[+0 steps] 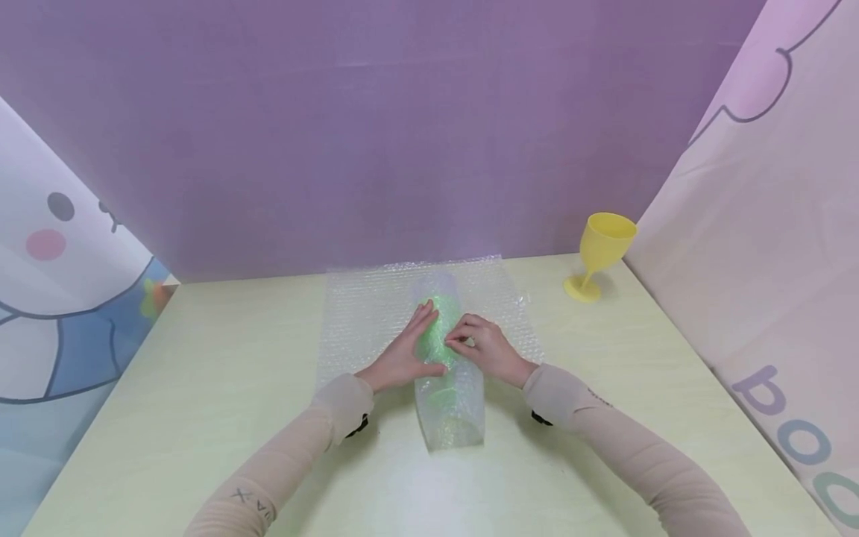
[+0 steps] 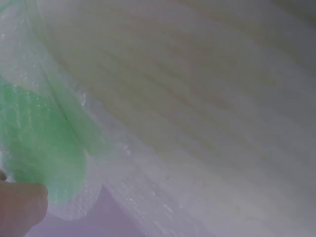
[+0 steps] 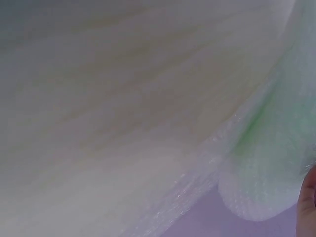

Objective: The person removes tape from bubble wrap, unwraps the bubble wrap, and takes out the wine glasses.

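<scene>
A green object (image 1: pixel 439 321) lies rolled up in clear bubble wrap (image 1: pixel 463 418) at the middle of the table; its kind is blurred by the layers. The rest of the wrap spreads flat behind and beside the roll. My left hand (image 1: pixel 403 358) rests on the roll's left side, fingers straight and thumb apart. From the right, my right hand (image 1: pixel 490 347) pinches the wrap on top of the roll between thumb and forefinger. In the left wrist view a rounded green shape (image 2: pixel 44 143) shows through the wrap beside the thumb (image 2: pixel 22 207).
A yellow goblet (image 1: pixel 604 246) stands upright at the table's back right corner. A purple wall (image 1: pixel 403 134) rises behind the pale table (image 1: pixel 221 358). Printed cloths hang along the left and right sides.
</scene>
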`<act>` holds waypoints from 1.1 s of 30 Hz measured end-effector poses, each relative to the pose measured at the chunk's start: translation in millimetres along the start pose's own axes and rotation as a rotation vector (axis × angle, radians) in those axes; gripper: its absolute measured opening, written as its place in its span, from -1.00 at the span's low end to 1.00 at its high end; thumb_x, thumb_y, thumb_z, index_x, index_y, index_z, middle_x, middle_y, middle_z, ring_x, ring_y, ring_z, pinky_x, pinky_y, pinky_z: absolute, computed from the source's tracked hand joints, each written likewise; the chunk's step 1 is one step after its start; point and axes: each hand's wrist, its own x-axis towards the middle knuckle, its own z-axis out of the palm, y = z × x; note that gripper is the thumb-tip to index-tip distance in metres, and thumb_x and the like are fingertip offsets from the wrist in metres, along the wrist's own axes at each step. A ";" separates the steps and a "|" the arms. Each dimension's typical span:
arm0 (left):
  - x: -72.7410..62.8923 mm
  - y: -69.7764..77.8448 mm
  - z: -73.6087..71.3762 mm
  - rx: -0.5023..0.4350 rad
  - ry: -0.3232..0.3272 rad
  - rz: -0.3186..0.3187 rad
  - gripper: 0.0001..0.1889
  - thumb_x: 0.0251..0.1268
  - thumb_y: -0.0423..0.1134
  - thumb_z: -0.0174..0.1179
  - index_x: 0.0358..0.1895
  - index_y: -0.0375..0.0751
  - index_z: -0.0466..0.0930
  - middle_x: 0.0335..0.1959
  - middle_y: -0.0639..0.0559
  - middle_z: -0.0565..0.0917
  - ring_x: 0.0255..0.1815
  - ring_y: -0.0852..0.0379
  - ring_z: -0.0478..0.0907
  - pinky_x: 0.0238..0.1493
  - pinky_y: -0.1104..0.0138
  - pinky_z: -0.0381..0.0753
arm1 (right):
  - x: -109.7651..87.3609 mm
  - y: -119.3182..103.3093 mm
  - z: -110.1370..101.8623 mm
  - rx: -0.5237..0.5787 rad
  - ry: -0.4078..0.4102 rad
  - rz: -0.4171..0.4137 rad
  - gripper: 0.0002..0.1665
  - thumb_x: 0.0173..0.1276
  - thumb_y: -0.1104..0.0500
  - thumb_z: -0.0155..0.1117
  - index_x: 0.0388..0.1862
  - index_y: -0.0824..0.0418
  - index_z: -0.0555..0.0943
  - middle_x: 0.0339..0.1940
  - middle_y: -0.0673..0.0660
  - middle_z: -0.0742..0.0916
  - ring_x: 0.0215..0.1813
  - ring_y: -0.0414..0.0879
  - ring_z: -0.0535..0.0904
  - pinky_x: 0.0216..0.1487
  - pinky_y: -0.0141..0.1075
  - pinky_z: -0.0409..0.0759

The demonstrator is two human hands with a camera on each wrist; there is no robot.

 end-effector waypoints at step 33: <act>1.7 -2.1 5.4 0.080 0.013 0.025 0.13 -0.14 -0.04 0.43 0.46 -0.09 -0.17 0.49 0.23 -0.34 0.49 0.18 -0.44 0.42 -0.03 -0.12 | 2.9 -2.6 -1.3 0.210 -0.041 0.293 -0.85 0.32 0.26 0.12 -0.27 0.31 0.60 -0.29 0.10 0.65 -0.19 -0.10 0.60 -0.05 -0.34 0.62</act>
